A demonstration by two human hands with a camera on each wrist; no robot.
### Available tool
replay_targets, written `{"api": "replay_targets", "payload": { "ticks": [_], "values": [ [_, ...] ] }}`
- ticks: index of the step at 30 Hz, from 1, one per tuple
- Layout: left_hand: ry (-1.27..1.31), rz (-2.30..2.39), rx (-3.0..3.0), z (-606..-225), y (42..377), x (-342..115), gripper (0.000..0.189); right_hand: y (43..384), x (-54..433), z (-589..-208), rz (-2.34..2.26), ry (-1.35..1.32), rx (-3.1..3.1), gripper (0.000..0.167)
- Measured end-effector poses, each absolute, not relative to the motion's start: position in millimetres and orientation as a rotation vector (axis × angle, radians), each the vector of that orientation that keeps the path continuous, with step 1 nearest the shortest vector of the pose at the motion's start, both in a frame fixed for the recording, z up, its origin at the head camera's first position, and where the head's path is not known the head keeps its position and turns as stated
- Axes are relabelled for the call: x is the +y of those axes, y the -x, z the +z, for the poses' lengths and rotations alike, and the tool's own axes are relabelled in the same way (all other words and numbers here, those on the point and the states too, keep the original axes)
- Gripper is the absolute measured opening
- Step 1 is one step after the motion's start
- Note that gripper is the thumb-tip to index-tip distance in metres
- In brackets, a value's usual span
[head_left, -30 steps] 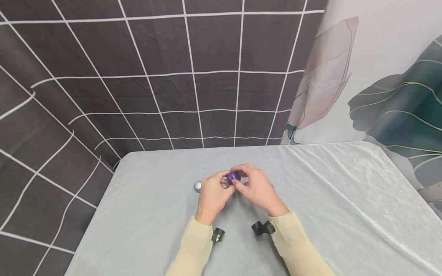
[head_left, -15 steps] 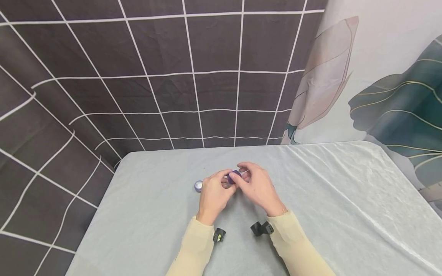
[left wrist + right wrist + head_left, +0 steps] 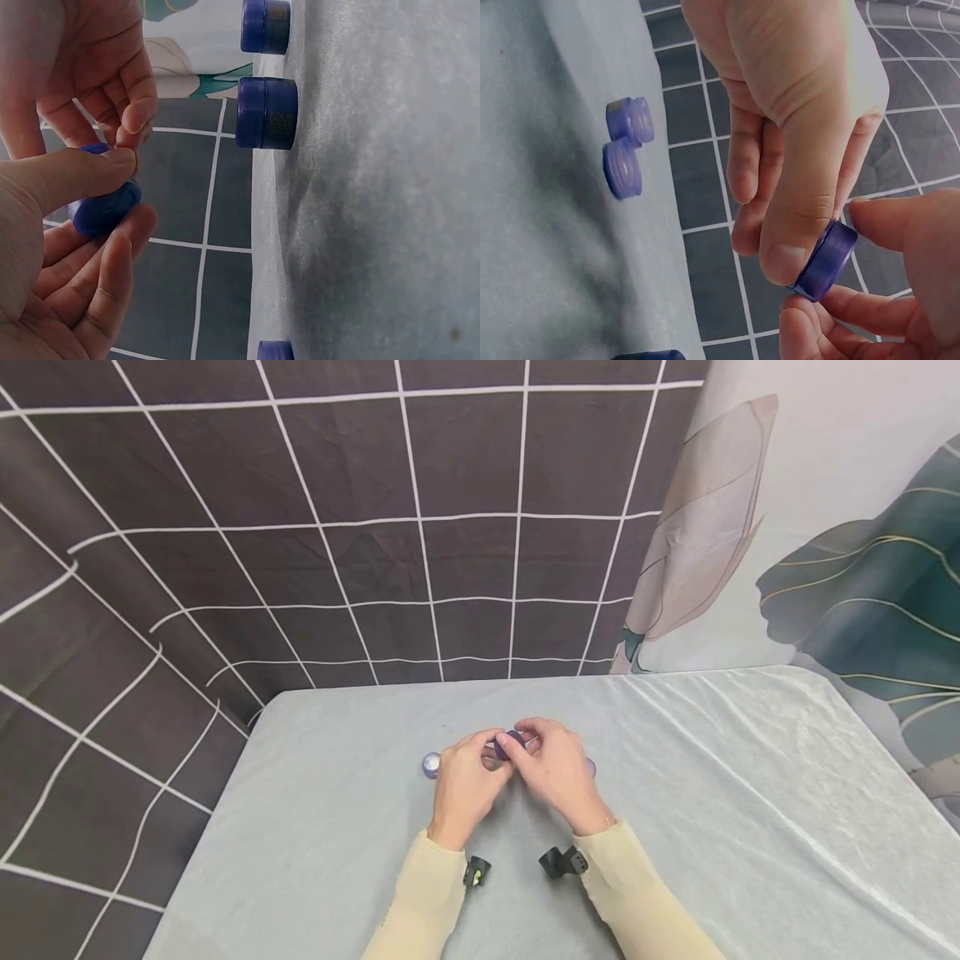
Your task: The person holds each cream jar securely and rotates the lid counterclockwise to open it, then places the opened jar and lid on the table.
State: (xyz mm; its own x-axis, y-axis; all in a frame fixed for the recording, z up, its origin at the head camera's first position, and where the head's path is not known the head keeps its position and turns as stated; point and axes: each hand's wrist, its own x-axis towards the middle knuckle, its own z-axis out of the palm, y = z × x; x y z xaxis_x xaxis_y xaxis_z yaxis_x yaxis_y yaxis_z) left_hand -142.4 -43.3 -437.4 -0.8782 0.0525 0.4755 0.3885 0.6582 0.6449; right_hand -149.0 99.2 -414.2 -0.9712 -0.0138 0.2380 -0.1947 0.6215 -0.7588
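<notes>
Above the table, both hands work on a small round purple jar lid (image 3: 826,261). The left hand (image 3: 463,785) pinches it by its edge, thumb on one side and fingers on the other. The right hand (image 3: 555,768) has its thumb laid across the lid's face, and its other fingers are bent behind. In the left wrist view the lid, dark blue there, lies partly hidden beneath the left thumb. Two lidded jars (image 3: 267,112) stand on the table. An open jar (image 3: 630,120) with a threaded neck sits beside a loose lid (image 3: 622,169) in the right wrist view.
A pale grey cloth covers the table (image 3: 300,827). Behind it hangs a dark cloth with white grid lines (image 3: 465,560), and a leaf-patterned curtain (image 3: 840,552) is at right. Black cameras (image 3: 562,862) are strapped to both wrists.
The right thumb has moved over the face of the lid, which showed more fully a second ago. The right forearm has shifted slightly left, while the left hand has barely moved.
</notes>
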Motion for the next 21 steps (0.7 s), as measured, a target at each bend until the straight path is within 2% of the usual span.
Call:
{"api": "replay_targets", "payload": {
  "ticks": [12,21],
  "values": [
    [0.346,-1.072,-2.462,-437.9,142.7,-44.4,0.030,149.4,99.4,-415.0,1.267,-0.237,-2.607,0.028],
    [0.345,-1.081,-2.461,-438.4,143.7,-44.4,0.030,150.1,100.1,-413.9,1.251,-0.260,-2.620,0.028]
  ]
}}
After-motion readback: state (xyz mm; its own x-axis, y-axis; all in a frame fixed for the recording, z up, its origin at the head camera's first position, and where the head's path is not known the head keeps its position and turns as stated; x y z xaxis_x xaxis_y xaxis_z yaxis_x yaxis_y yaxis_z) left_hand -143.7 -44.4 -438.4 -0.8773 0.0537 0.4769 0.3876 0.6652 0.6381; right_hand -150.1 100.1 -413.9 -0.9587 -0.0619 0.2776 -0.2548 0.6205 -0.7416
